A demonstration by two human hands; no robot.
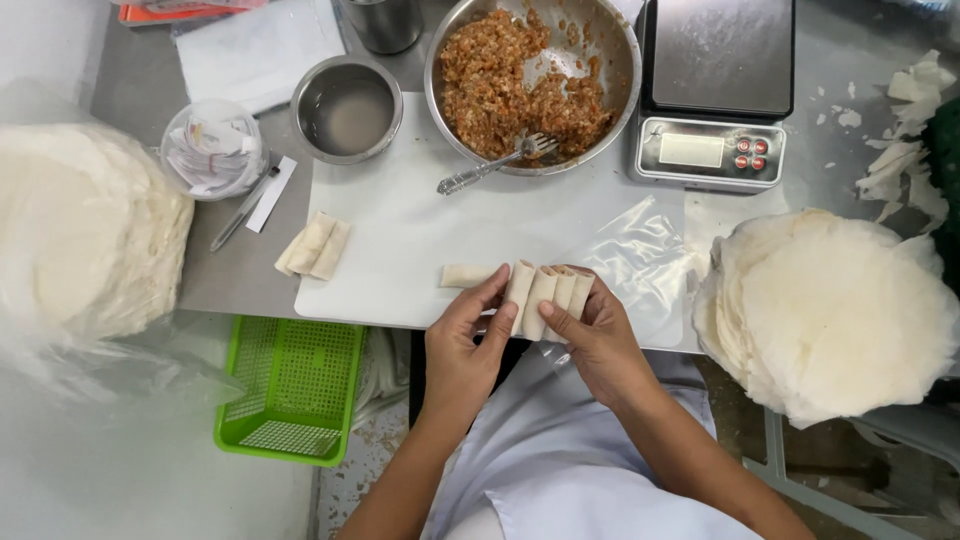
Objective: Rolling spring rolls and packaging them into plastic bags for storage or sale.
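Note:
Both hands meet at the near edge of a white cutting board (400,240). My right hand (598,340) cups a row of several pale rolled spring rolls (545,292) side by side. My left hand (465,345) presses its fingertips against the left end of that row. One more roll (465,275) lies on the board just left of the row. A pair of rolls (313,245) sits at the board's left edge. A clear plastic bag (640,260) lies under and to the right of my right hand.
A steel bowl of orange-brown filling (520,80) with a fork (490,165) stands at the back, beside a small steel bowl of liquid (346,108) and a digital scale (712,95). Round wrapper stacks lie at right (840,310) and left (85,230). A green basket (290,385) sits below.

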